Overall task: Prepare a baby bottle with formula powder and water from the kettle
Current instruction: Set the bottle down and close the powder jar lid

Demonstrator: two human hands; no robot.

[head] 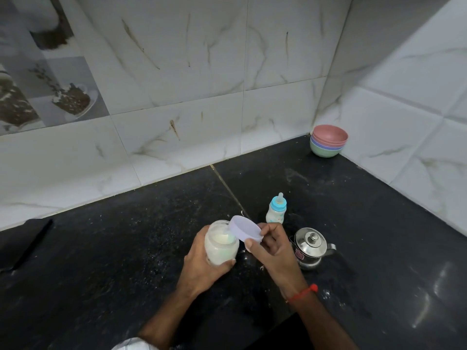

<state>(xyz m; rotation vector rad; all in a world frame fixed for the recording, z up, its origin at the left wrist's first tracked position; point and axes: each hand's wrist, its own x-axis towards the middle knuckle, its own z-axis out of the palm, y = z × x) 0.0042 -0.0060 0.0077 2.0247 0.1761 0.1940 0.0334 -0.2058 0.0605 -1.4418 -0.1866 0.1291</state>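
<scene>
The dark speckled table (126,248) runs into a corner where two walls of white marbled tiles (177,84) meet, so it is hemmed at the back and on the right. A broad bare stretch lies open to the left of the hands, and another to the right of the kettle toward the near edge. A seam crosses the table surface diagonally, ending near the baby bottle. White powder dusts the stone around the work area.

The left hand (202,266) curls round a clear, rounded jar (221,245) holding white formula powder, lifted above the table with its mouth open. The right hand (273,246) pinches a flat, round lilac lid (245,228) between thumb and fingers, tilted and just beside the jar's mouth, overlapping its rim. A red thread (303,293) circles the right wrist.

The baby bottle (276,209) stands upright just behind the hands, a small translucent body with a light blue collar and a pale teat on top. The kettle (312,247), shiny steel with a knobbed lid and a short spout, stands to the right of the right hand, near it.

In the far corner a stack of smooth matte bowls (328,144), pink over purple, blue and green, sits against both walls, well apart from the rest. A dark flat object (22,243) lies at the table's left edge.
</scene>
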